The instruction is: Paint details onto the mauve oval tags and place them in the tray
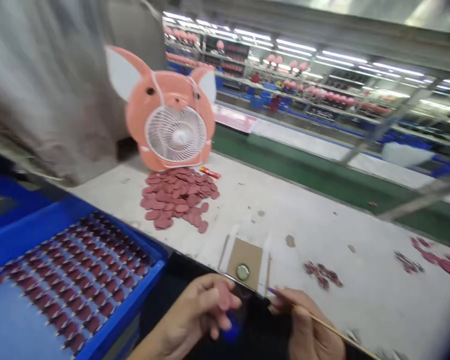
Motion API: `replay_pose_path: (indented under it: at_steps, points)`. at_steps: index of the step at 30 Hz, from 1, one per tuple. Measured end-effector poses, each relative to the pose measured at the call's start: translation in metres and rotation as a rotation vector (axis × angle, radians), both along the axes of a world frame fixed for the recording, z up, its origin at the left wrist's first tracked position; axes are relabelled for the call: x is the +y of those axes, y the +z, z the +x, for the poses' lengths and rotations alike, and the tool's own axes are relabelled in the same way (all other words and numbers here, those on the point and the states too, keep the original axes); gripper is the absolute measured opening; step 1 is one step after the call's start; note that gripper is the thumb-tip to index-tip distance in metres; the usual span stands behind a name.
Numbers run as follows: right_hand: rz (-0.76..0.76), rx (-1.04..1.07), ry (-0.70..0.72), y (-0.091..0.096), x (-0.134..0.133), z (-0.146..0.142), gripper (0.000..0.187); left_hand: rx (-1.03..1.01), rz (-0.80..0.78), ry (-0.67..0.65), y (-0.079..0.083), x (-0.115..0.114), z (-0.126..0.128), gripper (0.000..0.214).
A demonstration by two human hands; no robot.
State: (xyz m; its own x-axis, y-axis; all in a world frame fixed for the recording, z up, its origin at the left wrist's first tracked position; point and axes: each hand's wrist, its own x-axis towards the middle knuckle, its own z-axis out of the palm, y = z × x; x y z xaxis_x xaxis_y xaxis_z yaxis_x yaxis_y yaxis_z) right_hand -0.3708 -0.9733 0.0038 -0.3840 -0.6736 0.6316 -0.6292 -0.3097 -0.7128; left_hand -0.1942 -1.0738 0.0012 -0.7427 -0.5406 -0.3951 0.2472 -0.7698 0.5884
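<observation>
In front of the table's near edge, my left hand (195,312) is closed on a flat pink oval piece (224,296), pinched between thumb and fingers. A blurred blue thing (230,327) shows by its lower fingertips; I cannot tell what it is. My right hand (309,325) is closed around a thin wooden stick (333,330) that slants down to the right; its upper end, near the table edge, looks purple. Between and beyond both hands lies a brown card (249,255) with a small round pot (243,271) on it. Loose pink ovals (180,192) are heaped farther back.
A blue tray (155,275) at the left holds rows of dark red pieces (84,280). A pink pig-shaped fan (176,117) stands behind the heap. Small reddish parts (322,275) lie on the white table (285,210). A metal post (390,120) rises at the right.
</observation>
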Motion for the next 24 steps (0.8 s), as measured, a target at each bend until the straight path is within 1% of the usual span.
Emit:
replay_pose_path:
  at_steps: [3,5,9,12,16,20,24]
  points:
    - [0.041,0.131,0.049,-0.009,-0.009,-0.003,0.022,-0.07,0.023,0.224,0.0,-0.009,0.0,0.035]
    - [0.054,0.149,0.035,-0.018,-0.013,-0.004,0.02,-0.106,0.02,0.295,-0.002,-0.014,-0.002,0.035]
    - [0.043,0.141,-0.012,-0.033,-0.021,-0.001,0.02,-0.142,-0.016,0.385,-0.008,-0.022,-0.007,0.037]
    - [0.046,0.134,-0.042,-0.038,-0.027,-0.001,0.019,-0.157,-0.027,0.419,-0.012,-0.028,-0.011,0.038]
    - [0.052,0.12,-0.071,-0.042,-0.032,-0.004,0.018,-0.176,-0.019,0.419,-0.019,-0.033,-0.017,0.039]
    - [0.01,0.115,-0.101,-0.045,-0.033,-0.008,0.021,-0.16,-0.034,0.401,-0.023,-0.036,-0.018,0.04]
    - [-0.04,0.126,-0.1,-0.049,-0.031,-0.011,0.024,-0.145,-0.028,0.405,-0.023,-0.036,-0.018,0.038]
